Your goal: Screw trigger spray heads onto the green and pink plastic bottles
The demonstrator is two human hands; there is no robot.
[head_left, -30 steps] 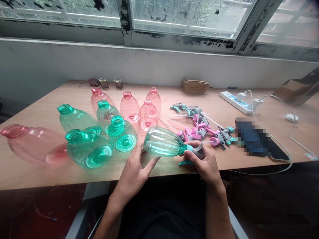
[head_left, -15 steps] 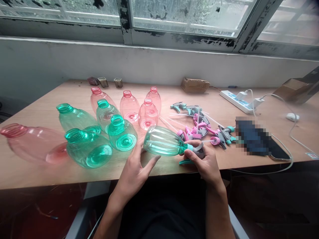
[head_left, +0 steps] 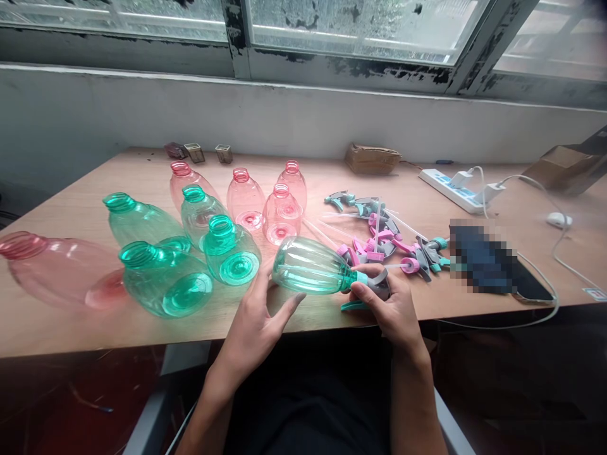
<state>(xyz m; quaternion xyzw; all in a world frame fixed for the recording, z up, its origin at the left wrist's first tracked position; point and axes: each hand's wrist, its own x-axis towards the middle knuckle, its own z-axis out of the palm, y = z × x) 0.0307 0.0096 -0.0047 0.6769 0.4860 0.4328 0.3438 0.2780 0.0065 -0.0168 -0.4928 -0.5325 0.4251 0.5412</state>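
Note:
A clear green spray bottle (head_left: 308, 265) lies sideways in the air between my hands, its base to the left. My left hand (head_left: 258, 316) cradles the base end, fingers partly hidden behind it and thumb along its lower edge. My right hand (head_left: 391, 309) is closed around the grey and teal spray head (head_left: 377, 285) at the bottle's neck. The teal trigger (head_left: 355, 306) sticks out below. Left of my hands are open-necked green bottles (head_left: 165, 281) and pink bottles (head_left: 245, 199). Pink and grey spray heads (head_left: 374, 246) with thin tubes lie in a pile beyond my right hand.
A power strip (head_left: 450, 189) with plugged-in chargers and white cables lies at the back right. Nearer are a partly blurred phone (head_left: 533, 278) and cable. Cardboard boxes (head_left: 372, 159) and small dark blocks (head_left: 193, 152) sit along the wall. The table edge (head_left: 142, 349) runs before me.
The whole view has shifted up very slightly. Both hands and the spray bottle keep nearly the same pose.

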